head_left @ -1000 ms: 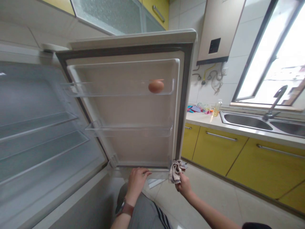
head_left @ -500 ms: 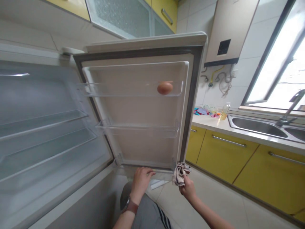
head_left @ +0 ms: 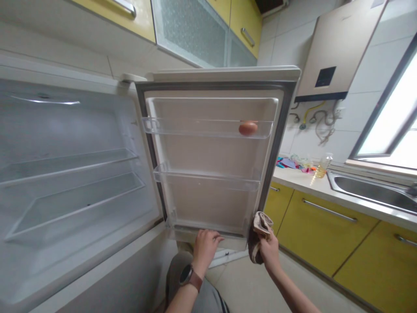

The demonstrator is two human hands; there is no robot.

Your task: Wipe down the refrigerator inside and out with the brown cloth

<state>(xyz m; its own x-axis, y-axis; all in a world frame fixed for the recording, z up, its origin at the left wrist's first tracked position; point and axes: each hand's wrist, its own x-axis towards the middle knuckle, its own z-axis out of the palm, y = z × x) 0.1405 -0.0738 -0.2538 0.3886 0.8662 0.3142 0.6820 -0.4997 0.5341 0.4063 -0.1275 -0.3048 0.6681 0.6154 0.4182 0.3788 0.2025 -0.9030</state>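
Note:
An open fridge door [head_left: 208, 156] with clear bins stands in front of me. My left hand [head_left: 206, 247] is at its lower edge, fingers curled over the rim of the bottom bin [head_left: 187, 234] and thumb pointing right. The fingertips are partly hidden. At the door's lower right corner, my right hand [head_left: 269, 250] grips a crumpled brown and beige cloth [head_left: 260, 224], which lies against the door's outer edge and hangs down below the fingers. A brown egg [head_left: 248, 128] rests in the top door bin [head_left: 202, 128], towards the right.
On the left is the fridge compartment with glass shelves [head_left: 78, 202]. Yellow cabinets [head_left: 335, 234] run along the right beneath a counter with a bottle of yellow liquid [head_left: 322, 166] and a steel sink [head_left: 374, 191]. A water heater [head_left: 342, 48] hangs above.
My view has turned slightly, so the door and both hands appear farther right. The cloth has shifted in my right hand and hangs lower. My left hand stays at the bottom bin.

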